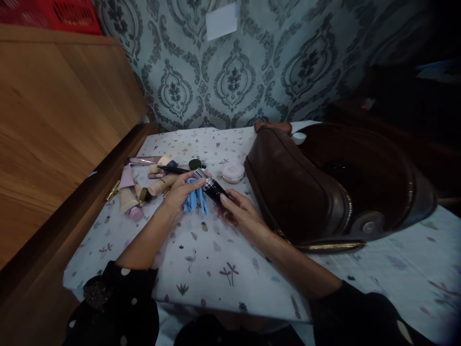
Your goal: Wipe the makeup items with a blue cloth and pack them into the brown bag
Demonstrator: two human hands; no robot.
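A black cosmetic bottle [215, 191] with a shiny silver cap is held at a slant between both hands, above the patterned cloth. My right hand [243, 211] grips its black lower end. My left hand [182, 191] is closed around a blue cloth [195, 196], with its thumb and fingers at the silver cap. Just beyond my left hand lies a heap of makeup: a beige tube [162, 184], a lilac tube [127, 177], and a cream tube with a purple cap [136, 213]. A round pink compact [232, 172] rests beyond the bottle.
A large dark brown leather bag [288, 182] gapes open at the right, a small white item [298, 138] at its rim. Left is a wooden panel [65, 96] with a red basket [75, 14] on top. Patterned wallpaper [234, 77] backs the surface. A round dark green lid [195, 164] lies near the heap.
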